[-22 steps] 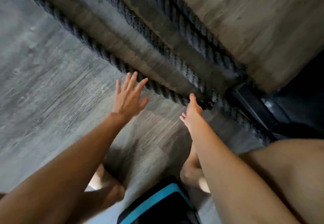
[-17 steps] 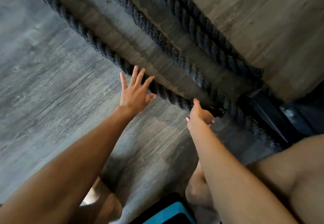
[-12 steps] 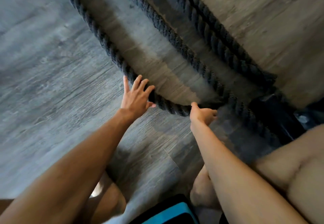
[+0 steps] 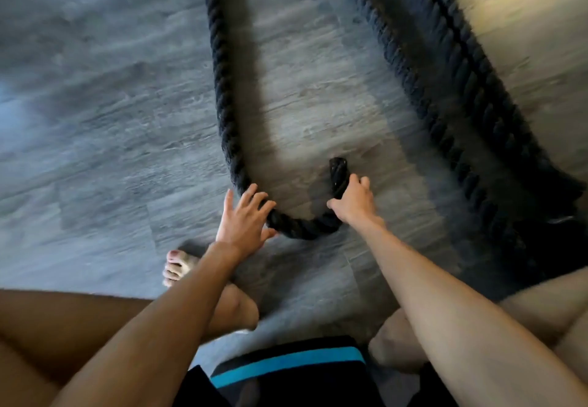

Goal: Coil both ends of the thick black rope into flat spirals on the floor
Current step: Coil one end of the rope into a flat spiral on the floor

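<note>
A thick black rope (image 4: 222, 94) runs down the grey floor and bends into a U in front of me. My right hand (image 4: 354, 201) grips the rope close to its end (image 4: 338, 168), which points up and away from me. My left hand (image 4: 243, 220) lies flat with spread fingers against the outside of the bend (image 4: 299, 228), touching the rope without closing around it. Two more stretches of the same rope (image 4: 445, 88) lie side by side on the right.
Wood-look grey floor (image 4: 105, 120) spreads to the left and between the rope strands. My bare left foot (image 4: 178, 266) and bent knees sit at the bottom, with black shorts with a blue band (image 4: 286, 362). A dark object (image 4: 560, 222) lies at the right edge.
My right hand has closed on the rope end and swung it round to the right and up, forming a U-bend. My left hand has settled onto the bend. The view has turned.
</note>
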